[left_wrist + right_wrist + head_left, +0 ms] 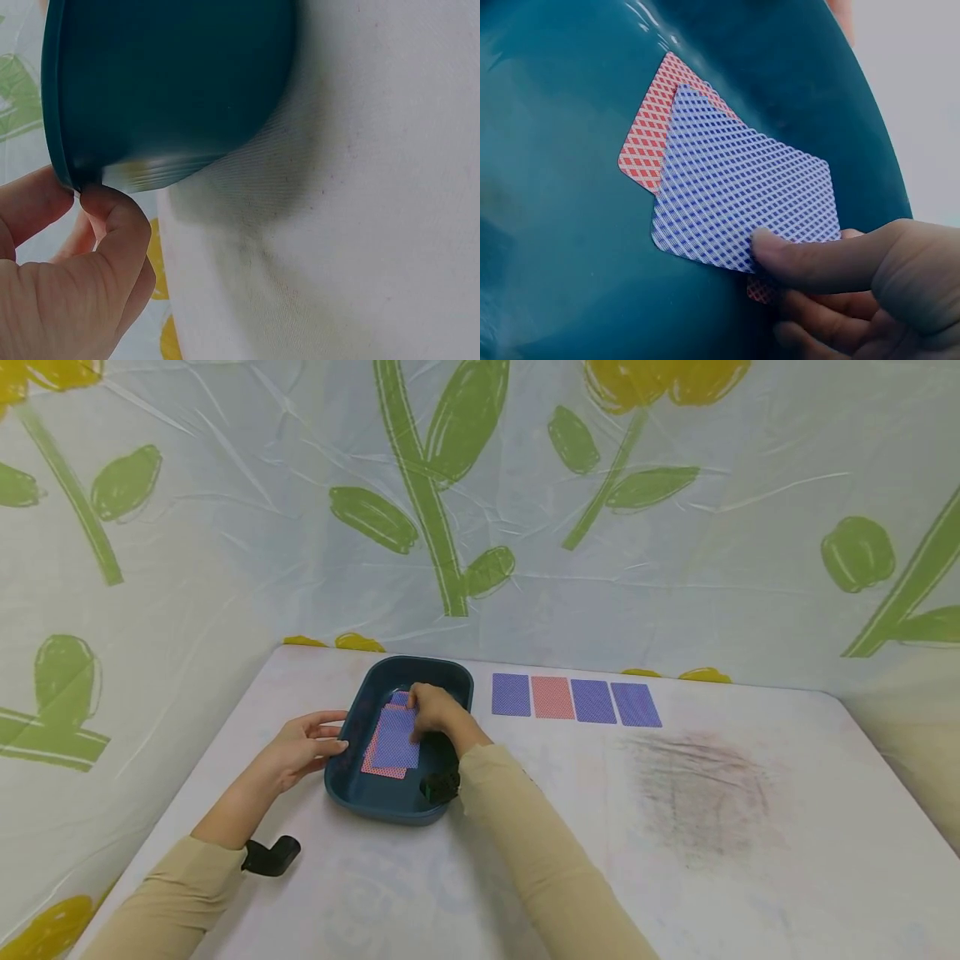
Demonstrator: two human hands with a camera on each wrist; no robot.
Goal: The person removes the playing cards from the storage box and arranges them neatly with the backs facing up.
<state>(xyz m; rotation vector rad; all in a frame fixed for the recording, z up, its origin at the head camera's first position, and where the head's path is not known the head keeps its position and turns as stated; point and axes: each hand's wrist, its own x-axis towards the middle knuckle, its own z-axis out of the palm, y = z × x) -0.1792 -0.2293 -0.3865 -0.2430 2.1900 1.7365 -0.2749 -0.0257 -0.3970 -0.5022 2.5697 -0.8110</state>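
A dark teal plastic tub (382, 810) stands on the table at centre-left. My left hand (300, 750) pinches its left rim between thumb and fingers, as the left wrist view shows on the tub wall (172, 82). Inside the tub lie several playing cards, backs up. My right hand (438, 714) reaches in from the right and pinches the edge of a blue-backed playing card (739, 184), thumb on top and fingers below. That card overlaps a red-backed card (646, 135). Another blue-backed card (400, 697) shows beyond them, partly covered.
To the right of the tub, a row of face-down cards lies along the table's back: blue (511, 695), red (552, 697), then two more blue (636, 705). A dark smudge (697, 793) marks the tablecloth. A flower-printed sheet (262, 527) hangs behind the table.
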